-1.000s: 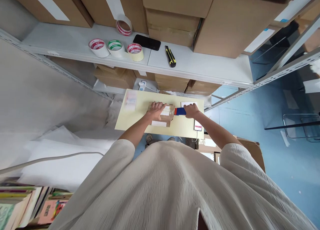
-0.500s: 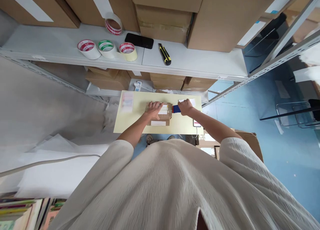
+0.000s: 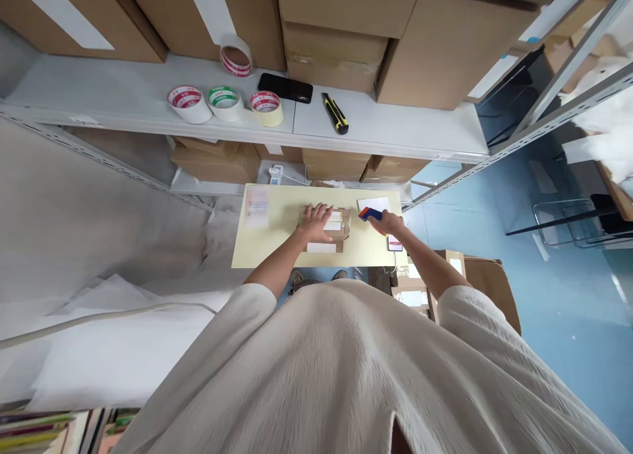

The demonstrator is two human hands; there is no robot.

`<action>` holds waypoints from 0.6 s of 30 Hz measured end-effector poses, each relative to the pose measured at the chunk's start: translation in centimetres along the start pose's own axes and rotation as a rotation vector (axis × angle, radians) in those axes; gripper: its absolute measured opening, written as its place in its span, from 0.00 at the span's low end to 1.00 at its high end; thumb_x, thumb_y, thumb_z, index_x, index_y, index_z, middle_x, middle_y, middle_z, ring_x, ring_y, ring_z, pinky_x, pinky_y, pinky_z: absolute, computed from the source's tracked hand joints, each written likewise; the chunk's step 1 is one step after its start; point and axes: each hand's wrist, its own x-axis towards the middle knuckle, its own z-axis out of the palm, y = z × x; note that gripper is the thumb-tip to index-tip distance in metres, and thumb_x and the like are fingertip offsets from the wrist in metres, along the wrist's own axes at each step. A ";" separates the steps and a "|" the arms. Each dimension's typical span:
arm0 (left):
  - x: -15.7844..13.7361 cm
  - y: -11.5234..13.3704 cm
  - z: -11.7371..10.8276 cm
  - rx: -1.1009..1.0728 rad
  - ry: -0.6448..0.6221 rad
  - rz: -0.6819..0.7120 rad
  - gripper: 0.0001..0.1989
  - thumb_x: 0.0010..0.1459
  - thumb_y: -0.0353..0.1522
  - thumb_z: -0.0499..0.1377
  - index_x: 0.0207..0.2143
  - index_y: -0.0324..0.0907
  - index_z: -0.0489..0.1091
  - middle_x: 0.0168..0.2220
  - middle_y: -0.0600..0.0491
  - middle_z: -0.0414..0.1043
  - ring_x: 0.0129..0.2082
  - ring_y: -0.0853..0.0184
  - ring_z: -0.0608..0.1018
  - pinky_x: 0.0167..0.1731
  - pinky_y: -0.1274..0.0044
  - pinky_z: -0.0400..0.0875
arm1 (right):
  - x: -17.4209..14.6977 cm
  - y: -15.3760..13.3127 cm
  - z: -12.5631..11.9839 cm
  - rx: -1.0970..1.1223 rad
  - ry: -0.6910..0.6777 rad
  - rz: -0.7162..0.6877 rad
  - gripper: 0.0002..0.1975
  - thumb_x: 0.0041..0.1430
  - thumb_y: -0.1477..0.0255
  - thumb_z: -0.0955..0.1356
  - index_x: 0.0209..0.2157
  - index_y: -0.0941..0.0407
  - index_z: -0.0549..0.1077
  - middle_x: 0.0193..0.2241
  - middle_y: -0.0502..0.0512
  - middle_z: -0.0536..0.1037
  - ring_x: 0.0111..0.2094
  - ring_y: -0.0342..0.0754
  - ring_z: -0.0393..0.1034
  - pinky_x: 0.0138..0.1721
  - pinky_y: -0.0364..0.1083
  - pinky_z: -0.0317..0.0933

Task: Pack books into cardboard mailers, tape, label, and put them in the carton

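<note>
On the pale yellow table, a small cardboard box (image 3: 339, 246) with white labels lies flat. My left hand (image 3: 315, 223) rests on the left part of its top, fingers spread, hiding that part. To the right of the box, my right hand (image 3: 390, 223) is wrapped around a blue and red tool that looks like a tape dispenser (image 3: 370, 213). The tool's red front end points toward the box, apart from it. Some of its body is hidden by my fingers.
The yellow table (image 3: 277, 243) also bears a printed sheet (image 3: 257, 205), white paper (image 3: 372, 203) and a phone (image 3: 394, 244) with a cable. Behind it, a metal shelf (image 3: 366, 124) holds tape rolls (image 3: 226, 105), a black phone (image 3: 285, 87), a utility knife (image 3: 335, 114) and large cartons (image 3: 425, 52).
My right hand has drawn the tape dispenser to the right, off the box's right end, and tilted it. My left hand stays on the box. The view has shifted slightly.
</note>
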 end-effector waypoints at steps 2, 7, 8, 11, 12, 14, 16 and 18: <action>-0.1 0.1 -0.2 -0.046 0.010 0.004 0.60 0.66 0.55 0.65 0.88 0.43 0.42 0.87 0.33 0.42 0.88 0.40 0.44 0.82 0.44 0.31 | -0.5 0.2 1.0 0.068 0.029 0.056 0.30 0.82 0.53 0.56 0.63 0.60 0.72 0.53 0.77 0.85 0.57 0.68 0.83 0.58 0.60 0.70; -0.8 0.1 -1.2 -0.098 0.161 0.003 0.36 0.78 0.41 0.50 0.84 0.46 0.55 0.85 0.41 0.54 0.87 0.52 0.51 0.85 0.51 0.40 | -1.9 -2.1 5.3 0.087 0.070 0.071 0.27 0.81 0.55 0.59 0.67 0.56 0.72 0.58 0.75 0.84 0.57 0.65 0.83 0.56 0.57 0.72; -1.0 0.0 -1.4 -0.097 0.190 0.001 0.35 0.78 0.39 0.50 0.83 0.46 0.58 0.84 0.42 0.57 0.87 0.52 0.52 0.85 0.53 0.42 | -2.1 -2.5 6.0 0.086 0.065 0.064 0.27 0.81 0.55 0.59 0.68 0.54 0.72 0.59 0.74 0.83 0.58 0.65 0.82 0.55 0.57 0.73; -1.6 -0.5 -1.7 -0.114 0.245 -0.028 0.35 0.75 0.36 0.54 0.82 0.47 0.61 0.82 0.41 0.61 0.86 0.50 0.55 0.84 0.52 0.47 | -2.7 -3.6 7.0 0.080 0.036 0.059 0.26 0.80 0.55 0.60 0.68 0.53 0.73 0.62 0.73 0.82 0.61 0.65 0.81 0.56 0.58 0.74; -1.8 -0.7 -1.8 -0.127 0.264 -0.040 0.35 0.74 0.35 0.54 0.81 0.47 0.62 0.81 0.41 0.62 0.85 0.49 0.56 0.84 0.50 0.48 | -2.9 -4.0 7.0 0.088 0.047 0.067 0.25 0.80 0.56 0.61 0.67 0.54 0.73 0.63 0.74 0.81 0.62 0.66 0.80 0.57 0.58 0.73; -2.1 -0.9 -1.9 -0.148 0.312 -0.069 0.36 0.74 0.36 0.56 0.82 0.47 0.61 0.79 0.39 0.65 0.84 0.46 0.58 0.83 0.47 0.47 | -3.1 -5.1 6.3 0.157 0.115 0.079 0.26 0.81 0.55 0.59 0.67 0.55 0.73 0.64 0.75 0.80 0.64 0.66 0.78 0.59 0.57 0.72; -2.4 -1.0 -2.0 -0.151 0.353 -0.107 0.37 0.74 0.39 0.58 0.82 0.47 0.59 0.78 0.38 0.65 0.84 0.44 0.58 0.82 0.45 0.45 | -3.1 -6.7 5.2 0.292 0.187 0.038 0.30 0.83 0.51 0.57 0.70 0.54 0.70 0.64 0.72 0.81 0.62 0.63 0.79 0.57 0.54 0.73; -2.5 -1.0 -2.1 -0.145 0.376 -0.175 0.40 0.75 0.43 0.60 0.83 0.48 0.56 0.79 0.37 0.63 0.84 0.42 0.57 0.81 0.43 0.45 | -2.9 -8.5 3.9 0.412 0.194 -0.072 0.34 0.82 0.46 0.57 0.75 0.52 0.64 0.62 0.68 0.83 0.60 0.59 0.81 0.57 0.51 0.72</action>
